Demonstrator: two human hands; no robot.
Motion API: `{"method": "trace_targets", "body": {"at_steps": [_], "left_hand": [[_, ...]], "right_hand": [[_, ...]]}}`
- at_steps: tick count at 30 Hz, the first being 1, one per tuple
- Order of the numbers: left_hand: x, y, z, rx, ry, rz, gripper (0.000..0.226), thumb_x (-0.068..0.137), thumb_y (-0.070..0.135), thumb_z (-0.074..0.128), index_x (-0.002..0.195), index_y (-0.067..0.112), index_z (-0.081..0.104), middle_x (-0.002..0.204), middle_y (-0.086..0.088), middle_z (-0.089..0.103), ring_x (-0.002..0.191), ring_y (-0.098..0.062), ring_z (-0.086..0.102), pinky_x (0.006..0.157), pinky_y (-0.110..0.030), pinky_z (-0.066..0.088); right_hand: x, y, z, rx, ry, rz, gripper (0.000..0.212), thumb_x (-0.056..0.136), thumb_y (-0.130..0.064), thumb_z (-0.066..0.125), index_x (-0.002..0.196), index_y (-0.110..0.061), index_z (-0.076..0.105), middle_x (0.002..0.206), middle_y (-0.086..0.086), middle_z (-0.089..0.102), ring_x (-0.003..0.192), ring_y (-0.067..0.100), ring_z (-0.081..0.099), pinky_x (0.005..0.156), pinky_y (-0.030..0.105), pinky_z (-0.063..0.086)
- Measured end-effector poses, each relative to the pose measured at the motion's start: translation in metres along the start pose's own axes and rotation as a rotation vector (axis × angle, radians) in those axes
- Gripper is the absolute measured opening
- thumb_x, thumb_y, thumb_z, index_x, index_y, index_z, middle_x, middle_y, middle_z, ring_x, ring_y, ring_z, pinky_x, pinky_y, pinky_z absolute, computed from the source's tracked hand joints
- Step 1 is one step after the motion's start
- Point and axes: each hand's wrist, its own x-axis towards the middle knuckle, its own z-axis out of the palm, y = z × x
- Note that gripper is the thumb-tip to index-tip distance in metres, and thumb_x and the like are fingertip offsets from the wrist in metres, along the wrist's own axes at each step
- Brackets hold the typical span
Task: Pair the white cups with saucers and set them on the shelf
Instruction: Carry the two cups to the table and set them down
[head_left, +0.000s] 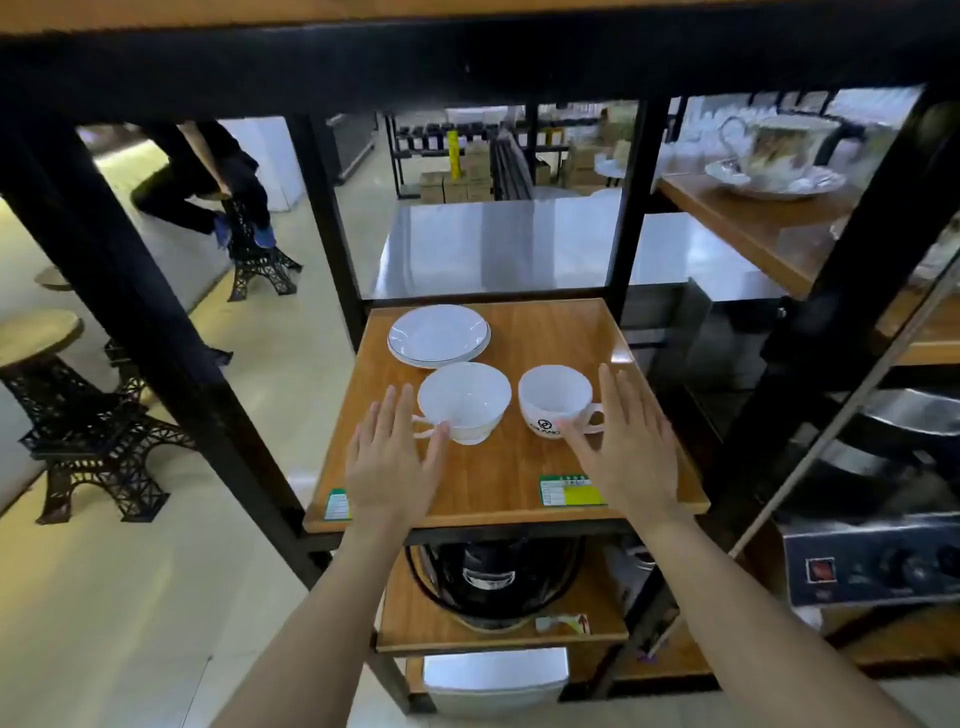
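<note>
Two white cups stand on the wooden shelf. The wide left cup has its handle pointing left; the right cup bears a dark logo and its handle points right. Behind them at the shelf's back left lies a stack of white saucers. My left hand hovers flat with fingers spread, its thumb tip next to the left cup's handle. My right hand is likewise flat and spread, beside the right cup's handle. Neither hand holds anything.
Black metal uprights frame the shelf. A black appliance sits on the shelf below. At right, a patterned cup and saucer rest on a higher shelf, with a steel appliance lower. Tower-shaped stools and a person are at left.
</note>
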Motion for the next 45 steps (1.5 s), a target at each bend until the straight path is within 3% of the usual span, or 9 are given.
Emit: {"method": "trace_targets", "body": {"at_steps": [4,9,11,15,20,26,30,34,45], "left_hand": [[0.005,-0.003,0.006,-0.137,-0.128,-0.075,0.056,0.093,0.047,0.041,0.139,0.015,0.039,0.146,-0.007,0.043,0.134,-0.024,0.038,0.105,-0.038,0.032],[0.011,0.004,0.001,-0.370,-0.211,-0.244,0.031,0.095,0.041,0.037,0.106,0.016,0.051,0.097,0.000,0.059,0.086,-0.018,0.052,0.066,-0.031,0.039],[0.015,0.008,-0.002,-0.491,-0.287,-0.391,0.028,0.095,0.037,0.038,0.098,0.012,0.051,0.085,0.000,0.056,0.085,-0.022,0.055,0.066,-0.036,0.047],[0.025,0.017,-0.013,-0.951,-0.505,-0.864,0.020,0.094,0.022,0.048,0.102,0.003,0.052,0.103,-0.015,0.060,0.091,-0.028,0.063,0.066,-0.044,0.058],[0.020,0.019,-0.019,-1.327,-0.485,-1.043,0.029,0.090,0.008,0.053,0.116,0.011,0.039,0.103,-0.021,0.055,0.101,-0.034,0.059,0.070,-0.042,0.056],[0.010,0.018,-0.021,-1.289,-0.337,-0.965,0.008,0.091,0.010,0.054,0.092,0.002,0.056,0.121,-0.011,0.051,0.096,-0.022,0.062,0.091,-0.035,0.051],[-0.005,0.013,-0.031,-1.242,-0.337,-0.941,0.029,0.091,0.015,0.056,0.063,0.011,0.048,0.107,-0.003,0.059,0.090,-0.015,0.064,0.111,-0.043,0.032],[-0.027,0.011,-0.050,-1.284,-0.319,-0.867,0.026,0.090,0.010,0.056,0.065,0.009,0.048,0.089,-0.004,0.055,0.101,-0.019,0.063,0.105,-0.038,0.041],[-0.110,0.041,-0.064,-1.326,-0.656,-0.640,0.028,0.090,0.006,0.052,0.063,0.011,0.049,0.079,-0.007,0.050,0.092,-0.014,0.059,0.104,-0.040,0.043]], "right_hand": [[0.005,0.004,0.006,0.073,-0.129,0.108,0.083,0.080,-0.070,0.034,0.139,-0.013,0.033,0.145,0.012,0.041,0.131,0.028,0.040,0.105,0.044,0.034],[0.009,-0.005,0.004,0.242,-0.144,0.177,0.054,0.079,-0.061,0.054,0.107,-0.015,0.051,0.106,0.002,0.059,0.089,0.017,0.058,0.071,0.034,0.052],[0.010,-0.009,0.002,0.442,-0.263,0.291,0.047,0.078,-0.054,0.059,0.104,-0.017,0.048,0.099,-0.002,0.058,0.082,0.012,0.057,0.066,0.032,0.052],[0.018,-0.014,-0.009,0.802,-0.563,0.548,0.035,0.079,-0.044,0.063,0.097,-0.015,0.055,0.085,0.004,0.062,0.066,0.012,0.060,0.049,0.022,0.045],[0.017,-0.025,-0.014,1.129,-0.617,0.764,0.026,0.089,-0.035,0.056,0.090,-0.009,0.051,0.100,0.013,0.059,0.088,0.021,0.064,0.063,0.025,0.055],[-0.005,-0.035,-0.017,1.112,-0.458,0.723,0.042,0.094,-0.040,0.044,0.125,-0.011,0.045,0.108,0.012,0.056,0.097,0.024,0.062,0.073,0.025,0.051],[-0.026,-0.037,-0.021,1.083,-0.340,0.760,0.033,0.091,-0.045,0.046,0.110,-0.019,0.053,0.096,0.009,0.062,0.091,0.021,0.062,0.074,0.026,0.050],[-0.055,-0.041,-0.029,1.187,-0.241,0.759,0.024,0.090,-0.043,0.050,0.103,-0.022,0.054,0.090,0.003,0.062,0.084,0.018,0.061,0.086,0.034,0.051],[-0.175,-0.001,-0.101,1.213,0.168,0.978,0.024,0.091,-0.039,0.050,0.101,-0.018,0.057,0.078,0.005,0.060,0.068,0.013,0.058,0.066,0.024,0.050]]}}
